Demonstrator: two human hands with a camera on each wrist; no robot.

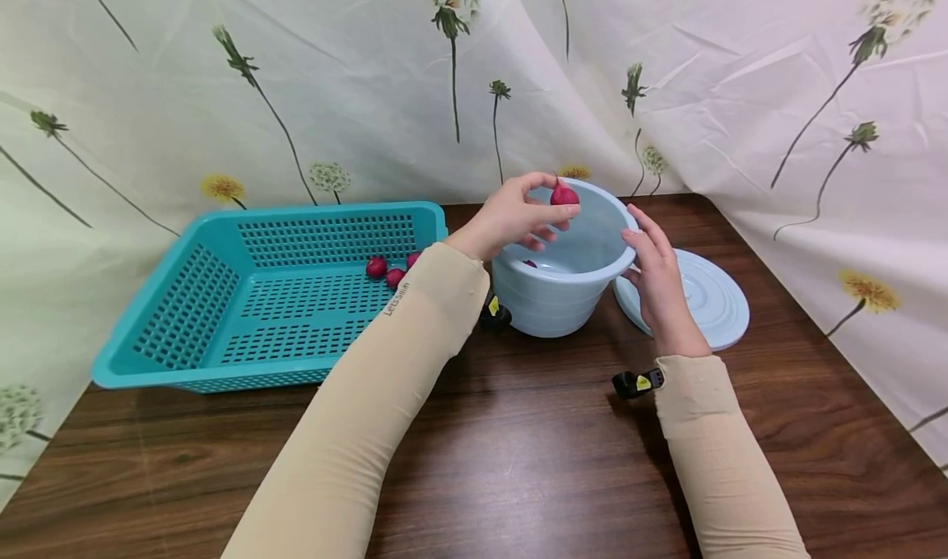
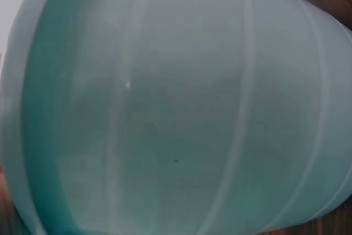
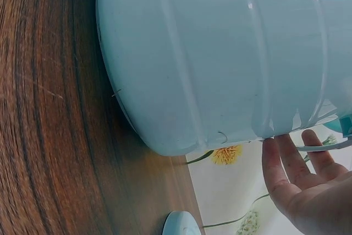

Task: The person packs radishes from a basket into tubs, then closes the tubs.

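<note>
My left hand (image 1: 511, 213) pinches a red radish (image 1: 564, 195) between thumb and fingertips, over the mouth of a light blue bucket (image 1: 551, 295). Part of another radish (image 1: 529, 263) shows inside, low behind the near rim. At the bucket's right side, my right hand (image 1: 655, 275) holds the rim, and its fingers (image 3: 291, 160) lie against the outer wall in the right wrist view. The bucket's ribbed wall (image 2: 181, 103) fills most of the left wrist view, where the left hand and its radish are out of sight.
Left of the bucket stands a turquoise slotted basket (image 1: 166, 374) with several radishes (image 1: 376, 267) at its right end, partly hidden by my left sleeve. A round light blue lid (image 1: 714, 300) lies on the wooden table (image 1: 533, 460) behind my right hand. Flowered cloth (image 1: 355, 90) hangs behind.
</note>
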